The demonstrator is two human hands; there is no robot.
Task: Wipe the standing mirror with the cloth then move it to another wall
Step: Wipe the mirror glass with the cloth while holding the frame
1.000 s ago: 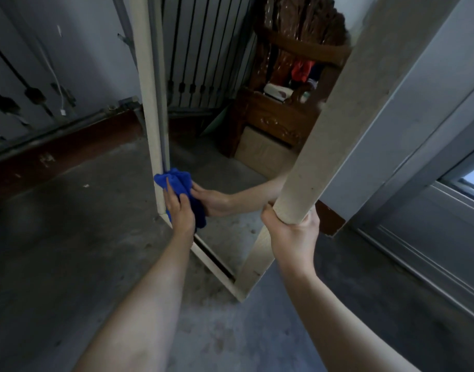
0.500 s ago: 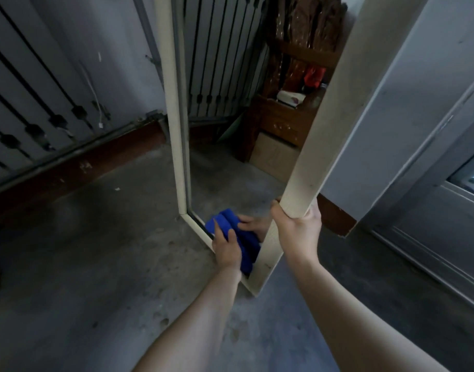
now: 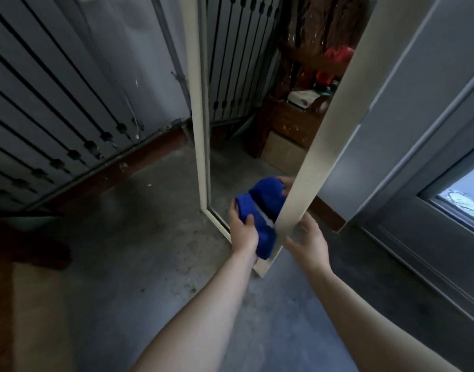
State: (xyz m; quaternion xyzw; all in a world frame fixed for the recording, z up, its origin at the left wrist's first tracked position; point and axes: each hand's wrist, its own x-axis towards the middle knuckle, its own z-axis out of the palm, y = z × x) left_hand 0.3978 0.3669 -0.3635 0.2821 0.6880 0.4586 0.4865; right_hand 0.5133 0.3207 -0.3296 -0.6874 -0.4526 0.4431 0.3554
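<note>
1. The left hand [image 3: 242,229] grips a bunched blue cloth [image 3: 262,237]. Its fingers [image 3: 234,210] and thumb are curled round the fabric.
2. The cloth is pressed against the bottom rail [image 3: 217,222] of the standing mirror [image 3: 246,157], on the thumb side of the left fingers. Its blue reflection shows in the glass just beyond them.
3. The right hand [image 3: 308,237] holds nothing. Its fingers [image 3: 307,222] are spread and loosely extended, with the thumb apart from them. The hand is motion-blurred, so whether the fingertips touch the frame cannot be told.
4. The cream right rail [image 3: 335,124] of the frame runs between the two hands. The cloth and left fingers are on its glass side, and the right fingers are just beside its outer edge. The rail rises at a tilt, up and away from the fingers.
5. The mirror stands on a grey concrete floor [image 3: 149,264]. Its near lower corner lies between the two wrists, on the wrist side of both sets of fingers.
6. Far beyond the fingers, the glass reflects a wooden cabinet [image 3: 292,122] and a red item [image 3: 338,53].
7. Well to the left of the left fingers is a grey wall [image 3: 55,89] crossed by dark vertical bars. Well to the right of the right fingers is a grey door [image 3: 418,251] with a glazed panel.
</note>
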